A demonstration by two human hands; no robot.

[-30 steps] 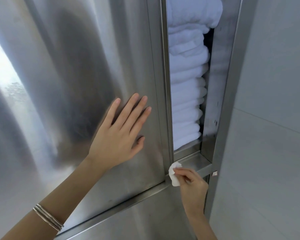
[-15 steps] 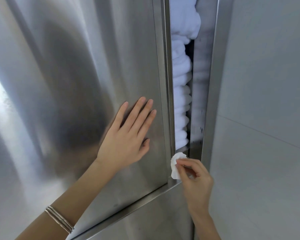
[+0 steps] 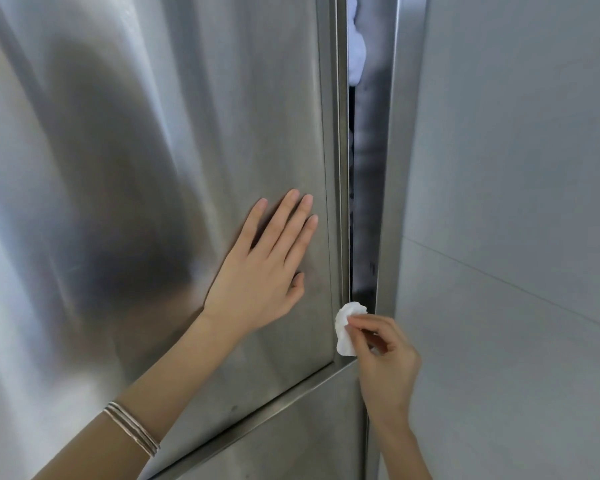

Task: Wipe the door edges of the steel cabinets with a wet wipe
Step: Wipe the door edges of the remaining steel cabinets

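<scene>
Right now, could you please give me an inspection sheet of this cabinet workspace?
Surface: brushed steel cabinet door, ajar by a narrow gap; its right vertical door edge is exposed.
Job's things: crumpled white wet wipe, at the door edge near the bottom corner.
Clutter: white folded towels glimpsed inside through the gap.
Grips: left hand flat on the door, fingers straight; right hand pinches the wipe.
Cables: nothing seen.
Surroundings: pale grey tiled wall to the right; second steel panel below the door; thin silver bangles on the left wrist.
</scene>
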